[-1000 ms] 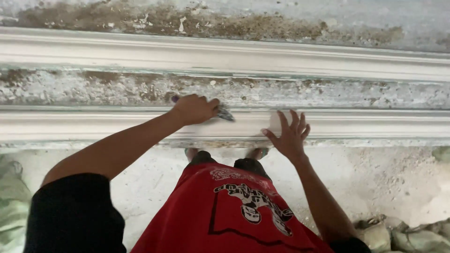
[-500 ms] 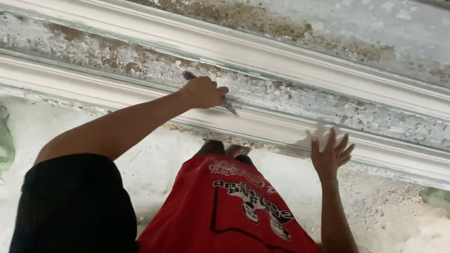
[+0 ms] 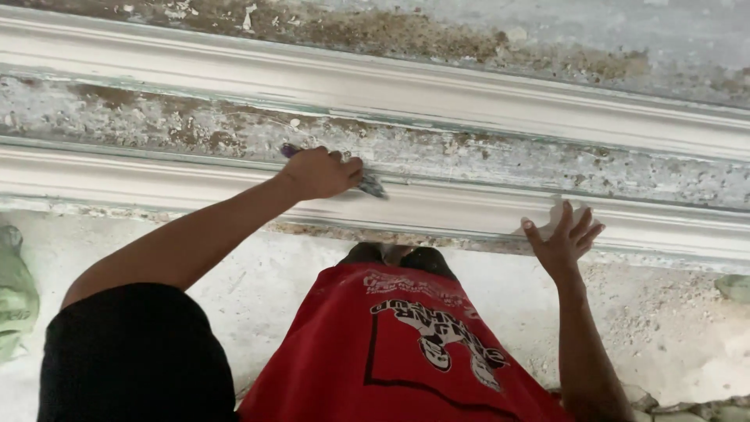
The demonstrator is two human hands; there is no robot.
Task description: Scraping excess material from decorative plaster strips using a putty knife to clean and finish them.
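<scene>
My left hand (image 3: pixel 322 172) is closed around a small scraper (image 3: pixel 370 186) with a purple handle end, its blade pressed against the white lower moulding (image 3: pixel 156 181). My right hand (image 3: pixel 564 238) is spread with fingers apart against the same moulding farther right, with a small white lump under its fingertips. A band of flaking, stained wall (image 3: pixel 484 156) runs between the lower moulding and an upper white moulding (image 3: pixel 391 86). My red shorts with a printed design fill the lower middle.
Dusty pale floor (image 3: pixel 672 328) with plaster crumbs lies below the moulding. A green bag or cloth (image 3: pixel 16 297) sits at the left edge. Rubble pieces (image 3: pixel 703 410) lie at the lower right. My feet show just below the moulding.
The view tilted and then levelled again. My left hand stays on the scraper at the moulding; my right hand now sits farther right than a second ago.
</scene>
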